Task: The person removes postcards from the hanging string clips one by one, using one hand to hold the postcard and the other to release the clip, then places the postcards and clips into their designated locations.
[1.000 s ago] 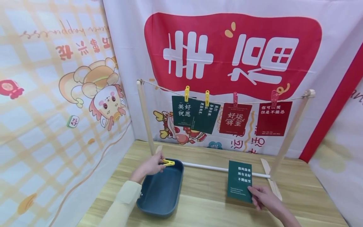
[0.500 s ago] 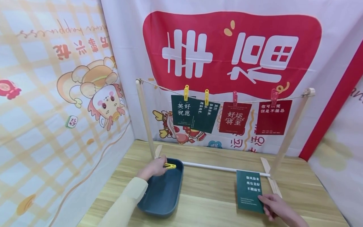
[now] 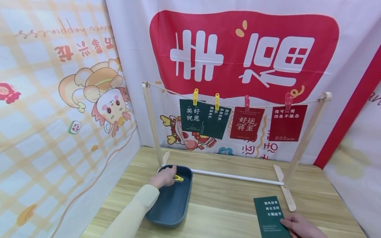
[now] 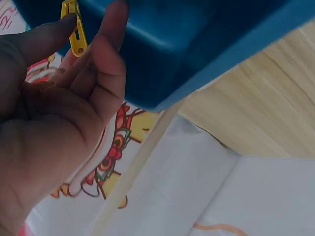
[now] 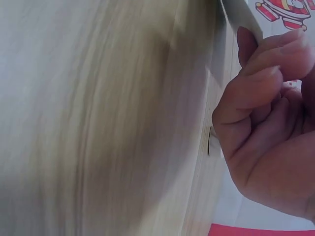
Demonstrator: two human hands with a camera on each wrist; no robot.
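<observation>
My left hand [image 3: 163, 177] is over the far end of a dark blue tray [image 3: 170, 210] and pinches a yellow clothespin [image 3: 178, 178]. In the left wrist view, thumb and fingers hold that clothespin [image 4: 75, 29] at the tray's inner wall. Low at the right, my right hand [image 3: 300, 226] pinches the right edge of a green card [image 3: 269, 216] with white writing. The card's bottom is cut off by the head view's edge. The right wrist view shows the pale back of the card [image 5: 243, 18] above my curled fingers.
A wooden frame with a post [image 3: 153, 125] at each side carries a cord [image 3: 265, 107]. Yellow and pink clothespins hold two overlapping green cards [image 3: 218, 127] and two red cards [image 3: 247, 127] on it. A white bar [image 3: 238, 177] crosses the wooden table [image 3: 217, 211]; printed cloth hangs behind.
The right hand has carried the green card rightward and toward the front edge, turning it slightly. The left hand has shifted right and lower over the tray, clothespin still in its fingers.
</observation>
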